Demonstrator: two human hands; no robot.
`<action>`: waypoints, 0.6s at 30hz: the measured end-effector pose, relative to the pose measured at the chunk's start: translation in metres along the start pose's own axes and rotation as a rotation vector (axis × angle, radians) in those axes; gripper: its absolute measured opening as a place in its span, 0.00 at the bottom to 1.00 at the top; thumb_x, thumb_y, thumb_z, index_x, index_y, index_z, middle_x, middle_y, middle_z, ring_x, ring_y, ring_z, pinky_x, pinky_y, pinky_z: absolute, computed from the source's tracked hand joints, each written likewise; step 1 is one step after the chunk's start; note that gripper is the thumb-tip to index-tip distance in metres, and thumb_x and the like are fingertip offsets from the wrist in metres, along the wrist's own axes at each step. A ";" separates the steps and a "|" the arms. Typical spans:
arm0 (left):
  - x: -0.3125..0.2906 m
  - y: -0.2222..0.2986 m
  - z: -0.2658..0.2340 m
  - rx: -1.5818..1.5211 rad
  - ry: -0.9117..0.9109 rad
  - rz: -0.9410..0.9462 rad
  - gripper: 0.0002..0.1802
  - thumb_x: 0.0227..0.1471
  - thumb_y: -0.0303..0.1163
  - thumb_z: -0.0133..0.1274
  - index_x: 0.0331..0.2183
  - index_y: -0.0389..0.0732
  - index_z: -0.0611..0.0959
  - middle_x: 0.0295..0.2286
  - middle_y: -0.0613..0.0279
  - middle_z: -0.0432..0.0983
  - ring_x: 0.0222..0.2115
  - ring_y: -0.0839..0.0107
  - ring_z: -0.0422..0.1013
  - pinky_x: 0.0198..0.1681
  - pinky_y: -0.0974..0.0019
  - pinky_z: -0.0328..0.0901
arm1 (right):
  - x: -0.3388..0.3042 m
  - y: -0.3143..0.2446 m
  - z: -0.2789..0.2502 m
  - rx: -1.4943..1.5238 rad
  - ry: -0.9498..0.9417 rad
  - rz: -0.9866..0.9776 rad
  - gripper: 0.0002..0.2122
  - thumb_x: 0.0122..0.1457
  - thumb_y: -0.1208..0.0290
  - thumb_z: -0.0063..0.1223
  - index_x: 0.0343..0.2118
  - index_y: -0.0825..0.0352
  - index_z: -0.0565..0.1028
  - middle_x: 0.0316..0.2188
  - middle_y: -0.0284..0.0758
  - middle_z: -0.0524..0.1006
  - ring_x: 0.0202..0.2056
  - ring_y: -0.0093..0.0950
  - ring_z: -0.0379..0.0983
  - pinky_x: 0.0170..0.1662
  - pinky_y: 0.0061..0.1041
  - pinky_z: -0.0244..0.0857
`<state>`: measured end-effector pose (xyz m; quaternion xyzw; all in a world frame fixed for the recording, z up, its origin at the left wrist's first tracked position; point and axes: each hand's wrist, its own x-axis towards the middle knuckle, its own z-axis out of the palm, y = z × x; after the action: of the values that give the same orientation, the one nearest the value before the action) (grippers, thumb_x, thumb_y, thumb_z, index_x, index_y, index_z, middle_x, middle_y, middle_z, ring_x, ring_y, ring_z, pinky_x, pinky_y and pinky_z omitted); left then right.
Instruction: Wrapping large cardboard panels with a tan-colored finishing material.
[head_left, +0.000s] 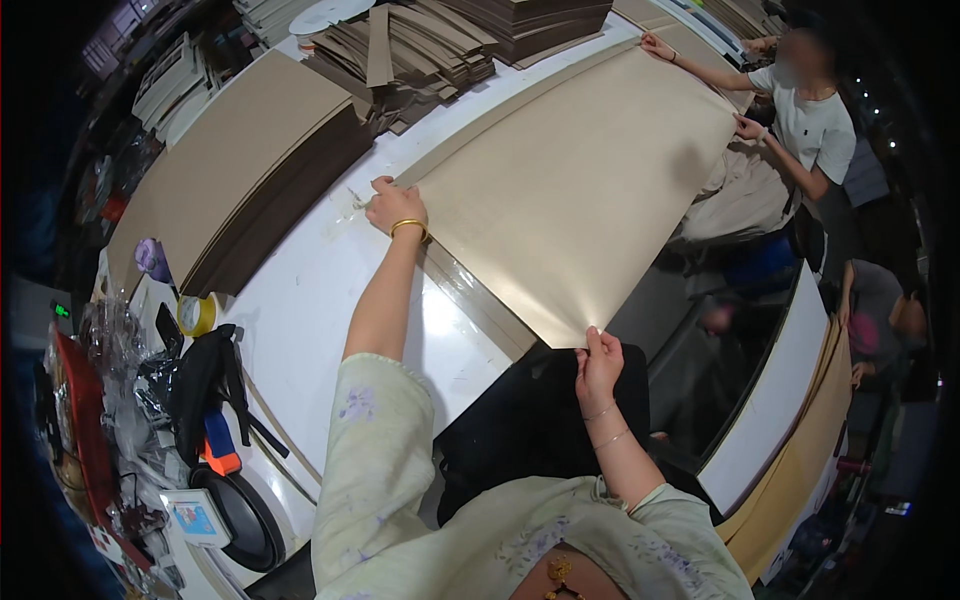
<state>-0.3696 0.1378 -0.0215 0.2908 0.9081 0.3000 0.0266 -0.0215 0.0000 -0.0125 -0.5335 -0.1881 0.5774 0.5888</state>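
- While the right hand point(600, 366) is pinching one corner of the sheet point(570, 180), the left hand point(397, 206) is gripping another.
- A co-worker point(818, 128) is holding its far end.

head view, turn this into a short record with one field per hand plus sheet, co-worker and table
left hand: at the near left corner of the sheet
right hand: pinching the near right corner
sheet: beige, creased by the right hand
co-worker: white top, hands at far corners
table: white, holding stacked brown boards and yellow tape roll
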 end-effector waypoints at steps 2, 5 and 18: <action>0.000 0.000 0.003 -0.014 -0.001 0.002 0.25 0.44 0.38 0.57 0.42 0.41 0.66 0.25 0.68 0.76 0.36 0.66 0.70 0.45 0.60 0.54 | 0.001 0.001 -0.001 0.015 -0.001 0.016 0.06 0.55 0.76 0.53 0.32 0.67 0.66 0.25 0.32 0.73 0.24 0.19 0.70 0.26 0.16 0.66; 0.005 -0.010 0.011 0.016 0.023 0.014 0.24 0.44 0.36 0.56 0.41 0.41 0.66 0.26 0.67 0.76 0.36 0.66 0.70 0.45 0.59 0.54 | 0.000 0.005 -0.004 -0.016 -0.047 0.024 0.05 0.56 0.75 0.52 0.31 0.65 0.67 0.26 0.29 0.73 0.26 0.18 0.70 0.27 0.14 0.66; 0.002 0.001 0.006 0.045 0.013 0.012 0.21 0.43 0.34 0.55 0.40 0.42 0.67 0.31 0.53 0.75 0.37 0.58 0.70 0.45 0.57 0.54 | 0.000 0.007 -0.001 0.024 -0.023 0.052 0.05 0.56 0.76 0.52 0.33 0.68 0.68 0.25 0.34 0.74 0.24 0.20 0.71 0.26 0.18 0.66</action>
<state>-0.3697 0.1429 -0.0252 0.2947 0.9130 0.2818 0.0123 -0.0239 -0.0023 -0.0186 -0.5244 -0.1737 0.6008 0.5778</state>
